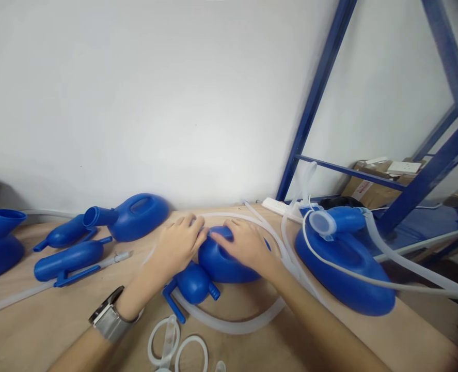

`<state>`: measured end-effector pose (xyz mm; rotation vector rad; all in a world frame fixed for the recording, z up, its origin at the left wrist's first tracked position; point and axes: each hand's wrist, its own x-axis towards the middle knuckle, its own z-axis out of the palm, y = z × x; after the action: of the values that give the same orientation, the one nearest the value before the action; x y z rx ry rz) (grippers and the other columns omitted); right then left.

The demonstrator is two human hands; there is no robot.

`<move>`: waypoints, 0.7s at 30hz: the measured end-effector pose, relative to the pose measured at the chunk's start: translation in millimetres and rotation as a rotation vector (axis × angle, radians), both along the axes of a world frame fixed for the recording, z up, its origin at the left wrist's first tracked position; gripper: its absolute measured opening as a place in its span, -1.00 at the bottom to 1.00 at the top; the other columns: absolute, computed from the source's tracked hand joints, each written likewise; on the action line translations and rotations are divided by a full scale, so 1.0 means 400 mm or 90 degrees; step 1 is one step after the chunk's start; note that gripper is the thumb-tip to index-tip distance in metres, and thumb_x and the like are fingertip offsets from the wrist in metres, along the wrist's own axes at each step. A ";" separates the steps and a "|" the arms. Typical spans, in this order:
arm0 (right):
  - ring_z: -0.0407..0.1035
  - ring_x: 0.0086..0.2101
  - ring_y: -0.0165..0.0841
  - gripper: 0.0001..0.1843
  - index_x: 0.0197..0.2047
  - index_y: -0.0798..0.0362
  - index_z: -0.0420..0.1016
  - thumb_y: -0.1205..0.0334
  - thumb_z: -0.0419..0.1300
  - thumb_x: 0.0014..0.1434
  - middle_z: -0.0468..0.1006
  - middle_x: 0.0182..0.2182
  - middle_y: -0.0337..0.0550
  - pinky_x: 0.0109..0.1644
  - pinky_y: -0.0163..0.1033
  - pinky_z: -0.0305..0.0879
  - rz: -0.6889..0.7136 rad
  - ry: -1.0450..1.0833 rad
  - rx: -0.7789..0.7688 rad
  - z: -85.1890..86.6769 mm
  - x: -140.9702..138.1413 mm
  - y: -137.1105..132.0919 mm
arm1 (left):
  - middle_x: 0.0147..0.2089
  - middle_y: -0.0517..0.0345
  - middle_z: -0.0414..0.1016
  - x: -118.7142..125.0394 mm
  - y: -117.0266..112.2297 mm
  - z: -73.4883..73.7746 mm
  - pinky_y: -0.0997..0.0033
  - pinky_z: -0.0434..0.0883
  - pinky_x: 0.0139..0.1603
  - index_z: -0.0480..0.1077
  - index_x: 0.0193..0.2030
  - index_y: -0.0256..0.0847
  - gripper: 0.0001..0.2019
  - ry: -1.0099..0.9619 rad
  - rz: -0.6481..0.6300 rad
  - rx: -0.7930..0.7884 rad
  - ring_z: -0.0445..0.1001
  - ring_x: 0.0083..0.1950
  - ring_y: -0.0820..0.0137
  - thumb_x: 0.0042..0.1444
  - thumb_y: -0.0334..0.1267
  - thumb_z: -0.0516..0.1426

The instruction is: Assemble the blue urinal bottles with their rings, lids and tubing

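In the middle of the table lies a blue plastic urinal bottle. My right hand grips its upper side, with the thumb reaching toward my left hand. My left hand closes over the bottle's left end, its fingertips meeting the right thumb there. What sits under the left fingers is mostly hidden. Just below is a smaller blue funnel-shaped piece with a ribbed spout and a side handle. A clear hose curves around both. White rings and a clear cap strip lie nearest me.
More blue urinal bottles and handled blue pieces lie to the left. At right, another bottle carries a blue piece with a clear lid and hose. A white power strip and blue metal frame stand behind.
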<state>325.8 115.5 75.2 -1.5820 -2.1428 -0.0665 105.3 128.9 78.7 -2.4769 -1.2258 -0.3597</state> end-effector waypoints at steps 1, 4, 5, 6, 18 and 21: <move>0.59 -0.13 -0.14 -0.53 -0.20 -0.01 0.57 -0.24 0.13 0.39 0.72 -0.18 -0.07 -0.11 -0.18 0.28 -0.015 0.001 -0.008 0.001 -0.007 0.004 | 0.08 -0.08 0.43 0.001 -0.002 0.001 0.29 0.44 -0.15 0.37 0.15 -0.13 -0.75 0.012 0.002 0.006 0.45 0.04 0.15 0.46 -0.24 -0.04; 0.59 -0.19 -0.14 -0.49 -0.29 -0.02 0.59 -0.31 0.18 0.31 0.73 -0.26 -0.07 -0.22 -0.20 0.22 -0.063 -0.003 -0.055 0.009 -0.016 0.019 | 0.08 -0.09 0.43 0.006 -0.010 0.005 0.24 0.42 -0.20 0.39 0.13 -0.14 -0.73 0.063 -0.006 0.029 0.45 0.03 0.09 0.46 -0.28 -0.07; 0.59 -0.21 -0.14 -0.46 -0.30 -0.02 0.60 -0.34 0.18 0.29 0.73 -0.27 -0.06 -0.24 -0.21 0.20 -0.073 -0.001 -0.069 0.011 -0.017 0.024 | 0.08 -0.09 0.43 0.008 -0.011 0.005 0.22 0.41 -0.21 0.39 0.13 -0.15 -0.73 0.075 -0.008 0.035 0.45 0.02 0.08 0.47 -0.29 -0.08; 0.59 -0.23 -0.14 -0.43 -0.31 -0.01 0.62 -0.37 0.18 0.28 0.73 -0.28 -0.04 -0.26 -0.21 0.19 -0.078 0.002 -0.080 0.012 -0.016 0.029 | 0.07 -0.09 0.44 0.011 -0.013 0.006 0.21 0.40 -0.21 0.40 0.12 -0.15 -0.73 0.077 -0.006 0.039 0.45 0.02 0.07 0.47 -0.29 -0.09; 0.58 -0.31 -0.17 -0.41 -0.37 -0.01 0.68 -0.40 0.24 0.17 0.74 -0.38 -0.04 -0.33 -0.23 0.13 -0.109 0.086 -0.149 0.022 -0.016 0.042 | 0.00 -0.02 0.56 0.064 -0.011 0.016 0.21 0.41 -0.09 0.42 -0.06 -0.18 -0.74 -0.140 0.148 -0.055 0.55 0.03 0.12 0.51 -0.17 -0.05; 0.61 -0.26 -0.13 -0.42 -0.36 -0.03 0.69 -0.41 0.26 0.14 0.75 -0.36 -0.03 -0.30 -0.22 0.15 -0.133 0.089 -0.158 0.027 -0.020 0.038 | 0.00 -0.04 0.56 0.068 -0.011 0.011 0.21 0.41 -0.08 0.43 -0.05 -0.19 -0.74 -0.154 0.151 -0.050 0.55 0.04 0.11 0.50 -0.18 -0.05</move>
<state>317.6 130.7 86.1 -1.8887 -1.9313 0.2449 132.7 124.6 83.1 -2.3689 -1.6402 -0.5687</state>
